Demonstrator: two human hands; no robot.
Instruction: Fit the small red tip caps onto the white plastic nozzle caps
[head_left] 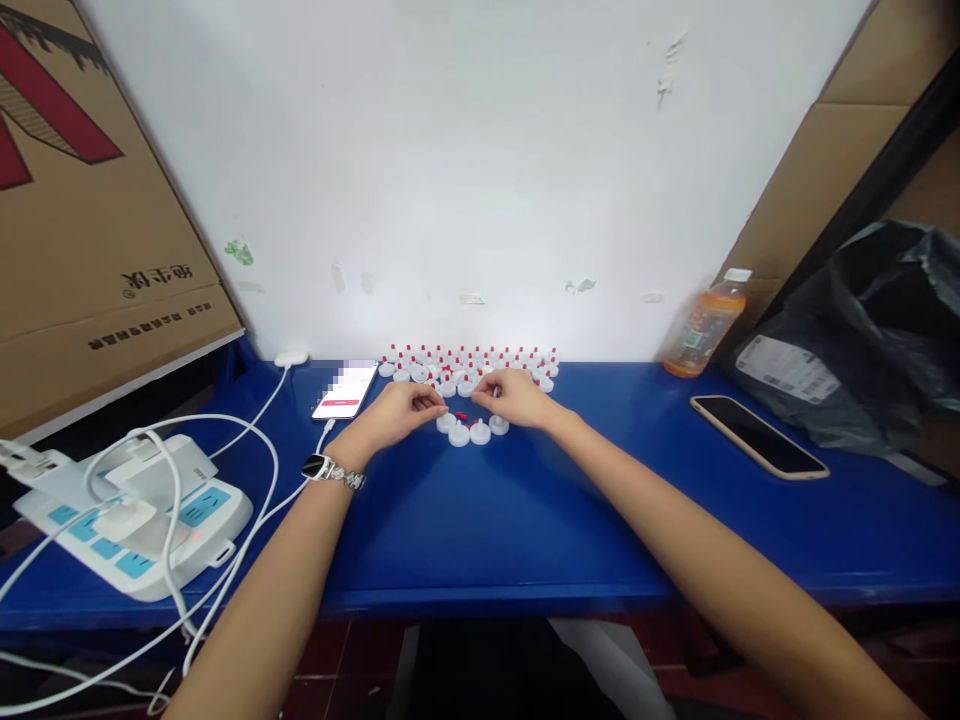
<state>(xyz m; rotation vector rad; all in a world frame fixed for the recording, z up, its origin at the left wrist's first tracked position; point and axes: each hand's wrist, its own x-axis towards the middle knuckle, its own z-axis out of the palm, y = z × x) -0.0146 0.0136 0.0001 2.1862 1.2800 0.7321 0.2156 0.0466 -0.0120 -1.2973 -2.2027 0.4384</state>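
Several white nozzle caps (480,432) stand in a small curved row on the blue table, close in front of me. Small loose red tips (460,415) lie just behind that row. My left hand (401,412) comes in from the left, thumb and fingers pinched together at the leftmost cap (448,423) of the row; what is between them is too small to make out. Across from it, my right hand (517,397) is also pinched, above the right side of the row, its fingertips hiding whatever they hold. Behind both hands, many white caps with red tips (465,384) stand grouped against the wall.
On the left are a lit phone (346,390) on a cable and a white power strip (150,530) with looping cords. To the right lie another phone (757,437), a bottle of orange drink (705,325) and a dark plastic bag (840,340). A cardboard box (97,220) stands at left.
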